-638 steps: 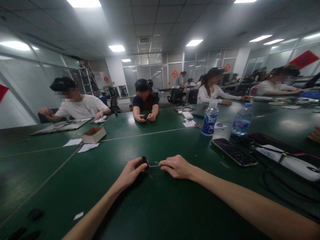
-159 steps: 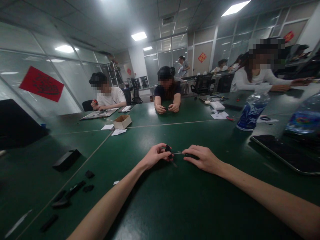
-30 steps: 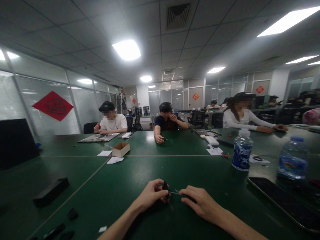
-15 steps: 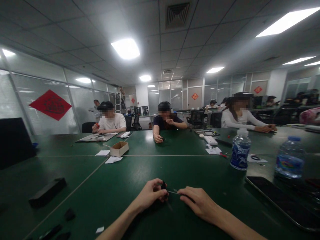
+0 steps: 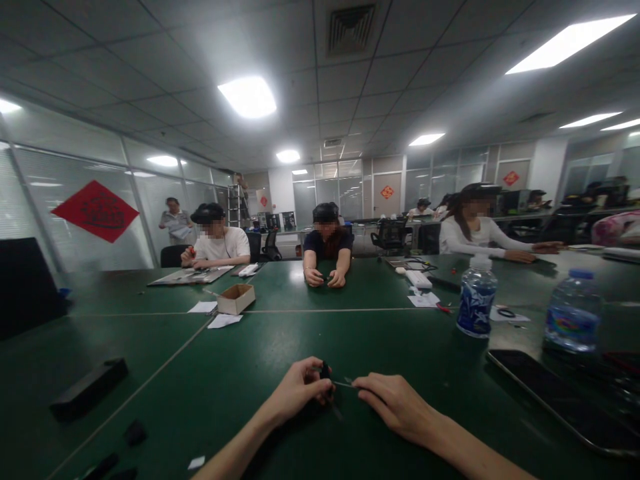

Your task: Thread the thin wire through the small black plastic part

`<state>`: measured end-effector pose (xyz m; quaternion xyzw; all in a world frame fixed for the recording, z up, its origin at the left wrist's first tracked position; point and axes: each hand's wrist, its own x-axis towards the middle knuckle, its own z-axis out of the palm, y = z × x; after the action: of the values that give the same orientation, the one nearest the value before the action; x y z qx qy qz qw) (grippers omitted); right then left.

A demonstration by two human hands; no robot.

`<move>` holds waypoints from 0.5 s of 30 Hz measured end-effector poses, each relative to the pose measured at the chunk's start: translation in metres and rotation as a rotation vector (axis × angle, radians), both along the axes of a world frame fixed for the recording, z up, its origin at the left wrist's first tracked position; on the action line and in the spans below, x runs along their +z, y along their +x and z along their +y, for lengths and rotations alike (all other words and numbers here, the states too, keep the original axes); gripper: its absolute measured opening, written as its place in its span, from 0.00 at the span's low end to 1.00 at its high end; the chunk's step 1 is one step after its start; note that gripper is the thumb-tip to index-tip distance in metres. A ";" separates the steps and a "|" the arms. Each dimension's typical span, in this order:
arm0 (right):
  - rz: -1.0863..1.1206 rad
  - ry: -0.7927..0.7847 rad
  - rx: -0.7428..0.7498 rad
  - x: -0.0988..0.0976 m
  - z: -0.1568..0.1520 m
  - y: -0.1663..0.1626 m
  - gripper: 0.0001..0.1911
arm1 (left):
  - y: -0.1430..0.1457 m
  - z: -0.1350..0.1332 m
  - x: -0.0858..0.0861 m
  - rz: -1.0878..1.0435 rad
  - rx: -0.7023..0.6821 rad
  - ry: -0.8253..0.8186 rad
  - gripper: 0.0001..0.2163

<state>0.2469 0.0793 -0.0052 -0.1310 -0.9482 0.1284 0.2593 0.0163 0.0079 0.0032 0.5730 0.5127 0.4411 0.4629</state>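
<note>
My left hand (image 5: 299,392) is closed around a small black part (image 5: 325,371), pinched between thumb and fingers above the green table (image 5: 260,360). From the right, my right hand (image 5: 395,403) grips a thin screwdriver (image 5: 343,384), whose metal shaft points left and reaches the black part. The fingers cover most of the handle, and whether the tip sits inside the part cannot be made out. Both forearms come in from the bottom edge.
To the right are a phone (image 5: 555,397), a blue-labelled bottle (image 5: 477,300) and another water bottle (image 5: 573,313). A black block (image 5: 90,390) and dark pieces (image 5: 135,433) lie left. Beyond stands an open cardboard box (image 5: 236,300). Several people sit across the table.
My hands keep nearly the same pose, with the screwdriver still at the black part. Across the table, a person has brought both hands together low over the tabletop. The view has shifted slightly.
</note>
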 end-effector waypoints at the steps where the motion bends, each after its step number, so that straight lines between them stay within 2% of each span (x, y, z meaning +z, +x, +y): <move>1: -0.003 0.001 -0.002 -0.001 0.000 0.000 0.18 | 0.001 0.000 0.001 0.002 0.000 -0.001 0.18; 7: -0.014 0.021 -0.015 0.000 0.000 -0.001 0.17 | 0.004 -0.005 0.009 0.001 -0.003 -0.010 0.21; 15: -0.017 0.015 -0.026 0.006 -0.004 0.000 0.15 | 0.004 -0.005 0.010 0.024 -0.014 -0.019 0.20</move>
<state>0.2469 0.0754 0.0011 -0.1423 -0.9496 0.1167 0.2539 0.0203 0.0032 0.0132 0.5774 0.5184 0.4259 0.4653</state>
